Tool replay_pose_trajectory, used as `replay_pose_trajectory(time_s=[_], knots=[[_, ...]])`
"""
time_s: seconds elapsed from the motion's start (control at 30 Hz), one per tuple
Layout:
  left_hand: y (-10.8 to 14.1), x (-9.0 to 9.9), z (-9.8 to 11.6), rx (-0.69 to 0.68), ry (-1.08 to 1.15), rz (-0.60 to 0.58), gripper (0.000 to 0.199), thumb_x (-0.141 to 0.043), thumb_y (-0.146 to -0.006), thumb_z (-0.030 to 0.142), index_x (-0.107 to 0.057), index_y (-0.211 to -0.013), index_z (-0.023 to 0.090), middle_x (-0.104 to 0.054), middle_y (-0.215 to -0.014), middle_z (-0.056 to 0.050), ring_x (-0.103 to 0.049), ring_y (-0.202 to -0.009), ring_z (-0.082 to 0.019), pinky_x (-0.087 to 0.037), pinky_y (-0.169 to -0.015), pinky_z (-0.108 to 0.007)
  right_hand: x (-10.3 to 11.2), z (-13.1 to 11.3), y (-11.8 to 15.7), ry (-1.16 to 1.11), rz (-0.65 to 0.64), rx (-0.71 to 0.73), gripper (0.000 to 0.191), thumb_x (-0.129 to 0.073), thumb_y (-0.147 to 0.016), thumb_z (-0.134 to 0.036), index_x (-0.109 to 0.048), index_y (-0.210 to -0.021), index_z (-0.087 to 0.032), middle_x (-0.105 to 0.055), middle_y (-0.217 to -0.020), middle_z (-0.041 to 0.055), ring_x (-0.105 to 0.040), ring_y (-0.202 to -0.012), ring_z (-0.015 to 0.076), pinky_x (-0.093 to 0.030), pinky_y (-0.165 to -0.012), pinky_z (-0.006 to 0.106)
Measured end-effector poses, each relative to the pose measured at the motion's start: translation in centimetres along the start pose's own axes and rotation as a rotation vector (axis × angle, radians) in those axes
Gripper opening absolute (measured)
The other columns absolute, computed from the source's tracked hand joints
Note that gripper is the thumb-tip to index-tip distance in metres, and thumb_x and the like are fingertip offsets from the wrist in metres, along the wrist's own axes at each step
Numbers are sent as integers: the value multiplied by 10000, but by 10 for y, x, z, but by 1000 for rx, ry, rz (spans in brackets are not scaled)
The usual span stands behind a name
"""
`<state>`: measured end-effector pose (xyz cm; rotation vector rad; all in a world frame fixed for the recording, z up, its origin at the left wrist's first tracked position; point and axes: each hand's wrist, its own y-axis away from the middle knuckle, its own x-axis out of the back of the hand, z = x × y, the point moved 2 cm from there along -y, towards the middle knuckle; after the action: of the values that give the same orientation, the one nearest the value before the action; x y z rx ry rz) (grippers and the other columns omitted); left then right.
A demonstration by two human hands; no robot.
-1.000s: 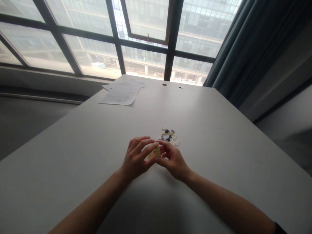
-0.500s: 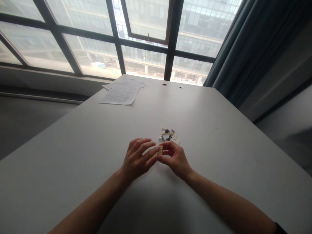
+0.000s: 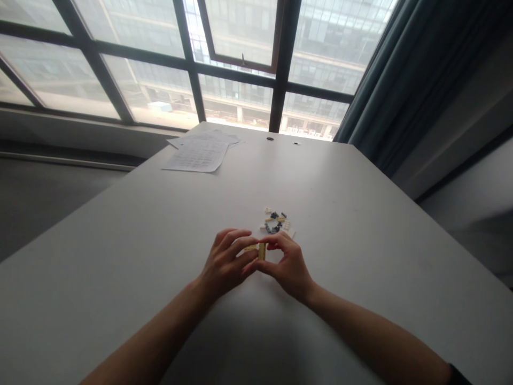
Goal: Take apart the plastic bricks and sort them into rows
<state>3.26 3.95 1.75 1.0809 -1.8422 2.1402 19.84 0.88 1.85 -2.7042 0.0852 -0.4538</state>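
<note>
Between thumb and index finger, my right hand pinches a pale yellow toy building brick at its top and bottom ends. My left hand is curled against the brick's left side, its thumb and index finger close to it and the other fingers raised. A second thin yellow piece shows between the left fingers; whether it is joined to the brick I cannot tell. Just beyond the hands lies a small pile of loose building bricks in white, yellow, grey and black.
The white table stretches away to large windows. Printed paper sheets lie at its far left. Toward the back edge are a dark round disc and a small dark-and-white spot. A dark curtain hangs on the right.
The yellow brick has turned in the fingers, so its studded face shows less. My right fingers have shifted to its ends. The second yellow piece is more visible between the left fingers.
</note>
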Motion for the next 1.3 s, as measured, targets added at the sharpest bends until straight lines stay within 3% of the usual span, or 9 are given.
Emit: replay_pose_trajectory(time_s=[0.3, 0.5, 0.7, 0.83, 1.07, 1.3], knots=[[-1, 1, 0, 4, -25, -15, 103, -673, -806, 284, -633, -882, 226, -689, -968, -45, -589, -1010, -217, -438, -897, -401, -1, 0, 1, 11, -11, 18, 348, -802, -657, -314, -652, -958, -228, -622, -889, 10, -589, -833, 164, -492, -787, 318], [2, 0, -3, 74, -42, 3, 222, -715, -773, 338, -623, -945, 231, -693, -966, -47, -596, -1013, -227, -438, -897, -404, -1, 3, -1, -133, -87, -72, 352, -769, -697, -345, -658, -1009, -225, -690, -958, 31, -633, -886, 188, -481, -837, 353], [0, 0, -2, 75, -59, 15, 207, -718, -774, 330, -621, -931, 236, -695, -953, -35, -601, -996, -213, -437, -887, -387, 5, 12, -6, -164, -184, -127, 384, -753, -714, -367, -670, -1061, -226, -709, -899, 26, -650, -872, 199, -477, -861, 376], [3, -2, -8, 63, -54, -62, 226, -716, -778, 310, -624, -967, 227, -691, -983, -47, -591, -1003, -224, -424, -891, -396, 16, 20, -12, 85, -215, -70, 377, -773, -700, -343, -681, -1046, -224, -698, -910, 29, -617, -903, 201, -457, -864, 368], [13, -6, -29, 175, 36, -362, 383, -674, -779, 443, -616, -1067, 198, -656, -1094, -93, -531, -1106, -267, -385, -944, -443, 17, 36, -12, 508, -320, 28, 382, -775, -712, -345, -691, -1065, -227, -642, -1029, 62, -514, -1036, 232, -369, -964, 408], [15, -9, -29, 208, 47, -433, 447, -688, -748, 456, -610, -1102, 194, -639, -1137, -101, -503, -1140, -290, -362, -972, -466, 20, 36, -7, 648, -325, 77, 455, -747, -731, -417, -642, -1138, -243, -605, -1096, 71, -471, -1075, 253, -351, -947, 426]])
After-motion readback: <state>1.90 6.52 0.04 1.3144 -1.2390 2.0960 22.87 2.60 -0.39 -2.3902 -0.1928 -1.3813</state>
